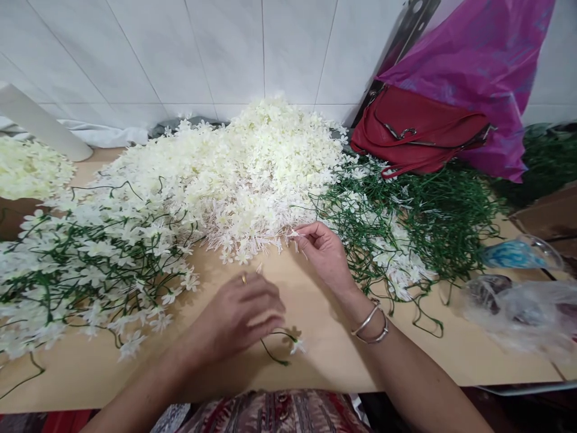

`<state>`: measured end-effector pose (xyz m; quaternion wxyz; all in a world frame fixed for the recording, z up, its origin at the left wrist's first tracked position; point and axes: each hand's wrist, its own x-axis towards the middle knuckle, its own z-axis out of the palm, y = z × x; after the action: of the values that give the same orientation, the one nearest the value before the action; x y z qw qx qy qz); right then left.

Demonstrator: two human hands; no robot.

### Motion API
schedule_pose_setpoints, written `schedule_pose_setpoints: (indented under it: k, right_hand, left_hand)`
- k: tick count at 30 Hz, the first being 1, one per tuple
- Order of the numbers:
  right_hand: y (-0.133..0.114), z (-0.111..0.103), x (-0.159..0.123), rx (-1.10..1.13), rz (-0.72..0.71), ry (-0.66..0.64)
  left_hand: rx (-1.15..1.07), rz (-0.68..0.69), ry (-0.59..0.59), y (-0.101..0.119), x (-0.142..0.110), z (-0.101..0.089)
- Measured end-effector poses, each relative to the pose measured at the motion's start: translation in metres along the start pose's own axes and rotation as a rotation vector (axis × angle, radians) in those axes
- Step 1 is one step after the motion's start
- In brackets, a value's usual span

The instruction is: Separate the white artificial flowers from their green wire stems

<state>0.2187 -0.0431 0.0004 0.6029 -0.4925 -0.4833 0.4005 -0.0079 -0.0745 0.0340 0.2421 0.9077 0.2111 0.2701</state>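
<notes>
Currently, the right hand (327, 249) is positioned at the front edge of the central pile of cream-white blossoms (270, 159). Its thumb and index finger are closed together in a pinch on a small white piece (296, 234); the remaining fingers are curled toward the palm. The exact form of the small white piece is too fine to tell. A metal bangle (373, 325) encircles the right wrist.

The left hand (243, 307) is located over the tabletop (324, 355), nearer the person. Its fingers are partly bent and the thumb is set apart from them, leaving a gap. Motion blur covers this hand; no grasped item can be identified. A ring (244, 278) is fitted on one finger.

A single green stem (273, 356) lies on the tabletop just beside the left hand, with a white flower (297, 346) at its right side. Stemmed white flowers (103, 258) are heaped to the left. Green stems (437, 210) are heaped to the right, with white blossoms lying among them.

Behind the green stems, a red handbag (419, 129) rests in front of a purple plastic bag (487, 78). A clear plastic bag (527, 310) and a blue-patterned clear item (518, 254) lie at the right. A pale cylinder (42, 123) leans at the far left.
</notes>
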Motion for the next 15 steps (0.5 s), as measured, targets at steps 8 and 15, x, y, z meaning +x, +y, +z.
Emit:
schedule_pose_setpoints:
  k: [8,15]
  right_hand:
    - [-0.001,-0.004,0.004,-0.012,-0.011,0.048]
    - [0.007,-0.004,0.006,0.021,0.005,0.086]
  left_hand:
    - [0.048,0.119,-0.276,0.017,-0.022,0.012]
    - [0.127,0.232,-0.179,0.017,-0.027,0.025]
